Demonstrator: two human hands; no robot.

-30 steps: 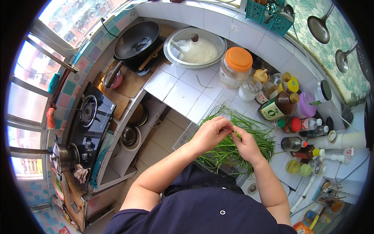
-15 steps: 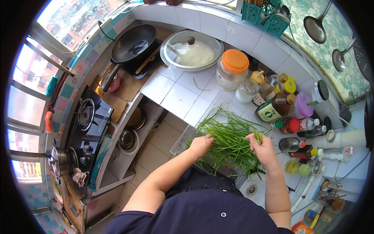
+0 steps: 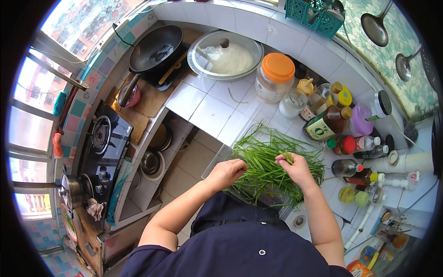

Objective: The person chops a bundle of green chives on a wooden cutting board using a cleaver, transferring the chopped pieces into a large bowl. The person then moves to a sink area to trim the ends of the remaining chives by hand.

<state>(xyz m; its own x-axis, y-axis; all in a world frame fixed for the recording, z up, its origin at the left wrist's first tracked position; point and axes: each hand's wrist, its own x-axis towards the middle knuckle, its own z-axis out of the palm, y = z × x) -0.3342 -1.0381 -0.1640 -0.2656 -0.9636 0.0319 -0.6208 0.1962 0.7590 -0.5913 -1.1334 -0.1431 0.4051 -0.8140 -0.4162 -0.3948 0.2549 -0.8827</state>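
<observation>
A loose heap of long, thin green chives fills a clear plastic tray on the white-tiled counter in front of me. My right hand is over the right side of the heap, its fingers closed round a small bunch of chives with the pale ends sticking up past the thumb. At the heap's left edge, my left hand is held with fingertips pinched together. Whatever sits between those fingertips, if anything, is too small to make out.
A glass-lidded bowl and an orange-lidded jar stand beyond the tray. Several bottles crowd the right side. A sink lies near my right forearm. The black wok and gas stove are left.
My right hand has moved left over the chives, still gripping the bunch. My left hand has drawn back slightly to the left, out of the leaves.
</observation>
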